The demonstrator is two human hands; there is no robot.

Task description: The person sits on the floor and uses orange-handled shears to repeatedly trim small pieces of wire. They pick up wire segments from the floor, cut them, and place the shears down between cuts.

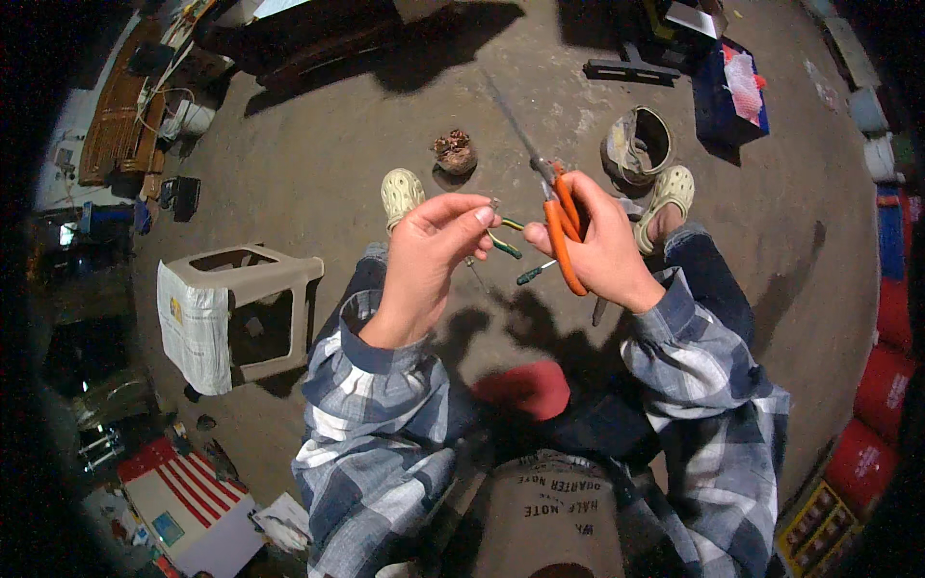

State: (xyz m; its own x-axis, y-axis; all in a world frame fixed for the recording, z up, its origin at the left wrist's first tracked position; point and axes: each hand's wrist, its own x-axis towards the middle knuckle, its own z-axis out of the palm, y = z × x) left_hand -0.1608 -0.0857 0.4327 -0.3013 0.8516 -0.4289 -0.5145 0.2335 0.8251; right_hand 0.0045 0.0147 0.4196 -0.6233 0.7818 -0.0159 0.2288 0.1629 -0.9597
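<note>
My left hand (pixel 448 238) pinches a tiny metallic piece (pixel 495 204) between thumb and fingertips; its exact kind is too small to tell. My right hand (pixel 603 242) holds orange-handled pliers (pixel 564 231), whose jaws (pixel 542 167) point up and away from me. Below and between the hands, on the floor, lie a tool with green and yellow handles (pixel 506 248), partly hidden by my left fingers, and a small screwdriver with a dark green handle (pixel 530 276). A thin pointed metal item shows just below my left fingers.
A beige plastic stool (pixel 296 267) lies on its side at left, a printed sheet over it. Ahead stand a round brown pot-like object (pixel 455 155) and an open bucket (pixel 639 144). A blue box (pixel 730 101) is at upper right. Red packages (pixel 885 390) line the right edge.
</note>
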